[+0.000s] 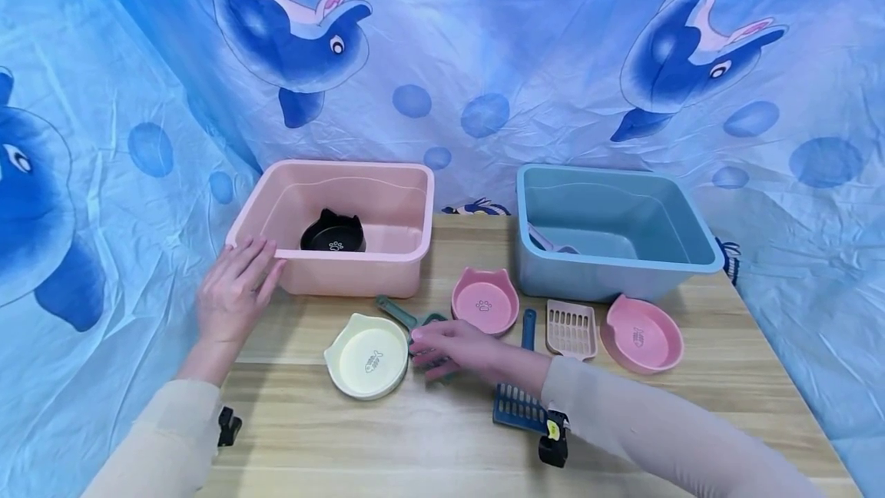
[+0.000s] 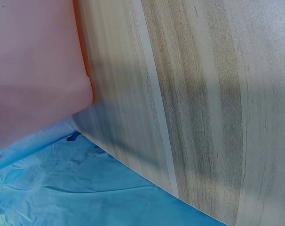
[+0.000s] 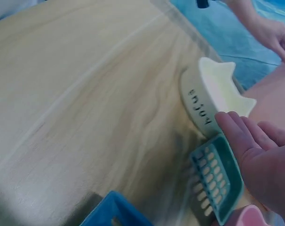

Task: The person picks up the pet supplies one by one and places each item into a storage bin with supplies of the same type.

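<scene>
My left hand [image 1: 231, 290] rests on the front left corner of the pink bin [image 1: 353, 275], fingers laid over its rim. Inside that bin is a black cat-eared bowl [image 1: 334, 233]. Above a green slotted litter scoop [image 1: 396, 311] hovers my right hand [image 1: 459, 344], covering part of it in the head view. Nothing is held by its extended fingers, as the right wrist view shows. To the left of those fingertips stands a cream cat-eared bowl [image 1: 366, 356], lettered on its side. A pink paw-print bowl [image 1: 485, 304] sits just behind the right hand.
A blue bin [image 1: 608, 279] at the back right contains a greyish-purple scoop [image 1: 546, 240]. Under the right forearm lies a dark blue slotted scoop [image 1: 518, 407]. Further right are a beige slotted scoop [image 1: 571, 329] and another pink bowl [image 1: 643, 335]. Blue dolphin-print cloth [image 1: 449, 37] hangs around the wooden table [image 1: 346, 452].
</scene>
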`<state>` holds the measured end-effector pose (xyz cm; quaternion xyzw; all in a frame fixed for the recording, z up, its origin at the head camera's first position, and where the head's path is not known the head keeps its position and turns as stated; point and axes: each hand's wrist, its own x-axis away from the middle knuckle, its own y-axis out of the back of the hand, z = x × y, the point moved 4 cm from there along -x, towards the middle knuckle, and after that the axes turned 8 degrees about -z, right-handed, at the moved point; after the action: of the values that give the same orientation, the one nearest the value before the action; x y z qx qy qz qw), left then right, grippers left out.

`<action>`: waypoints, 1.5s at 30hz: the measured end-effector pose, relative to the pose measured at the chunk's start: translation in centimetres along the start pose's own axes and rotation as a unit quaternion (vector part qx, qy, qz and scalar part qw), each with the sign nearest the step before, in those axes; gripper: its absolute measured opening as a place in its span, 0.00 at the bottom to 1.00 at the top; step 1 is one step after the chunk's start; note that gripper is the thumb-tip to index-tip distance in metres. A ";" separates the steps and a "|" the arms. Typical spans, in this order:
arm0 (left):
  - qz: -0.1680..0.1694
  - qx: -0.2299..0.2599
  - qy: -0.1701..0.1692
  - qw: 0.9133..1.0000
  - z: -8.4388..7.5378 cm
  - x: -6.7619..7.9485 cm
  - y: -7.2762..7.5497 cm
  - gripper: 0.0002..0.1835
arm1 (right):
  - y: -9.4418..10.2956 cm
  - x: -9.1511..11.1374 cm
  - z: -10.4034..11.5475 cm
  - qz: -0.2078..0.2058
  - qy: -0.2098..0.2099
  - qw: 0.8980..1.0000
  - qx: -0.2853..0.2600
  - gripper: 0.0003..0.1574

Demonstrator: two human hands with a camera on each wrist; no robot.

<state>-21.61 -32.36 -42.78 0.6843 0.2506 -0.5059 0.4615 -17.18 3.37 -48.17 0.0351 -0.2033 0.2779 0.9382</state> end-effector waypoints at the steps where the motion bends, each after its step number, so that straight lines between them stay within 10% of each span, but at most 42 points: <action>1: -0.001 0.001 0.002 1.000 0.0 0.0 0.0 0.25 | -0.1 -0.1 -0.1 0.000 -0.005 1.000 -0.002 0.38; 27: 0.010 -0.005 0.026 1.000 -0.1 -0.5 0.5 0.22 | -1.0 -2.3 -0.8 -0.024 -0.018 0.999 0.016 0.30; 45: 0.025 -0.008 0.031 0.999 -0.2 -0.2 0.1 0.24 | -0.1 -7.4 2.8 -0.046 0.067 0.975 0.207 0.28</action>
<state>-21.48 -32.20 -42.55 0.7023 0.2515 -0.4705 0.4714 -23.78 -0.91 -48.58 0.2186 -0.0761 0.2724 0.9339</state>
